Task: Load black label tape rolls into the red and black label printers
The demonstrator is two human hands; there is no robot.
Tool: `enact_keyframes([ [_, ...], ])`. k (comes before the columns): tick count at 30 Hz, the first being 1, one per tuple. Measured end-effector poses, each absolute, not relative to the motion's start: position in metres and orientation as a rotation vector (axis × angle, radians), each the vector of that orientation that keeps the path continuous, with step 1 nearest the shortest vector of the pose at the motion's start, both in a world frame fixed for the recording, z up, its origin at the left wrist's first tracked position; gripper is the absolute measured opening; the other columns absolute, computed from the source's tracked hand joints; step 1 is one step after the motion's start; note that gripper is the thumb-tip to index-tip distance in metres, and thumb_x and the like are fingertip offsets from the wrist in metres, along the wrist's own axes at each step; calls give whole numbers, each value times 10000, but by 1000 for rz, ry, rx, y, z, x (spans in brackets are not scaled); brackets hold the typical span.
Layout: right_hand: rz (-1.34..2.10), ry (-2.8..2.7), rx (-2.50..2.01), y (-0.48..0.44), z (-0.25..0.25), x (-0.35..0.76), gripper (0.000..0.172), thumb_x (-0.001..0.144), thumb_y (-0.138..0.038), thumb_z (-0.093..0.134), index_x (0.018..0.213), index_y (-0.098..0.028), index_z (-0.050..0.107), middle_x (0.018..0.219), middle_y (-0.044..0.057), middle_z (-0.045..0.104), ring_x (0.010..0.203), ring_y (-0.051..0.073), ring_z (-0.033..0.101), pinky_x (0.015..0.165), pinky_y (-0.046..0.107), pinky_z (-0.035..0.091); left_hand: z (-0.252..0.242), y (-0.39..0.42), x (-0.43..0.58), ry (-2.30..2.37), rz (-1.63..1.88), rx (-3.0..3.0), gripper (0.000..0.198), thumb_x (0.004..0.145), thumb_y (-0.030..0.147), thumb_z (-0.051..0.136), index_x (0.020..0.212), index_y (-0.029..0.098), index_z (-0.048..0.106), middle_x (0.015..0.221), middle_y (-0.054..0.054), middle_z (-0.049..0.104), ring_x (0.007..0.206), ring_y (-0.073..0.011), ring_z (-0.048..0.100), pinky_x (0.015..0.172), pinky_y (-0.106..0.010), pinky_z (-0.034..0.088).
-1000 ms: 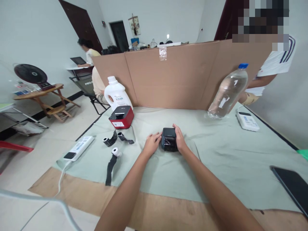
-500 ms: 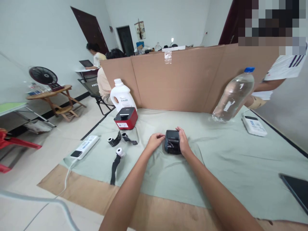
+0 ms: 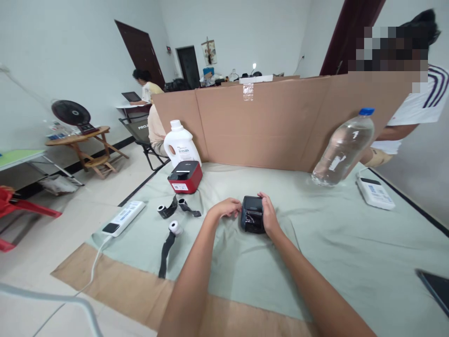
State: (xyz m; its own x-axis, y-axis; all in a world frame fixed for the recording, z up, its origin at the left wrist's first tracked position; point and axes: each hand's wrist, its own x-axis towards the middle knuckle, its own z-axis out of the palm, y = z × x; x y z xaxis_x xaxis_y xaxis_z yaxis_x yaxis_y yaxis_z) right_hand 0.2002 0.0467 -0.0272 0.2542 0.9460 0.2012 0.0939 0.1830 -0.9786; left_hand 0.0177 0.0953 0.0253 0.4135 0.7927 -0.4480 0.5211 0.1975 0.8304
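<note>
A small dark portable printer (image 3: 253,222), boxy with a glossy front, rests on the green cloth (image 3: 336,243) in front of me. My right hand (image 3: 271,216) lies along its right side, fingers reaching to the back corner and gripping it. At the printer's left edge, my left hand (image 3: 228,207) has its fingers bent together, the tips touching or very near the side; anything between them is hidden. To the left lie several paper rolls (image 3: 174,227) with dark strips unrolled. A red and black receipt printer (image 3: 185,178) stands behind them.
A white jug (image 3: 182,144) stands behind the red printer. A cardboard panel (image 3: 259,126) crosses the back. At right are a leaning water bottle (image 3: 345,150), a white power strip (image 3: 375,193) and a dark tablet (image 3: 435,288). Another power strip (image 3: 124,218) lies left. A person sits beyond the panel.
The view has tilted up slightly. My left hand's fingers are more curled at the printer's left edge, while my right hand stays on its right side. The person at right has shifted.
</note>
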Motion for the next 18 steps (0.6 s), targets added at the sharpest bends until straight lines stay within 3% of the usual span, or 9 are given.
enact_keyframes([
  [9,828,-1143,-1240,46,-25,200,618,957,-667,351,1305,-210,581,1393,123,598,1332,258,515,1175,433,352,19,91,24,1242,316,1408,194,842,242,540,668,190,471,444,75,419,355,-50,310,384,-162,207],
  [18,840,-1123,-1228,47,-27,201,591,951,-659,373,1285,-218,580,1397,116,594,1343,255,498,1176,433,334,13,94,22,1207,300,1385,180,874,247,503,706,192,466,451,80,403,344,-49,291,365,-157,185],
])
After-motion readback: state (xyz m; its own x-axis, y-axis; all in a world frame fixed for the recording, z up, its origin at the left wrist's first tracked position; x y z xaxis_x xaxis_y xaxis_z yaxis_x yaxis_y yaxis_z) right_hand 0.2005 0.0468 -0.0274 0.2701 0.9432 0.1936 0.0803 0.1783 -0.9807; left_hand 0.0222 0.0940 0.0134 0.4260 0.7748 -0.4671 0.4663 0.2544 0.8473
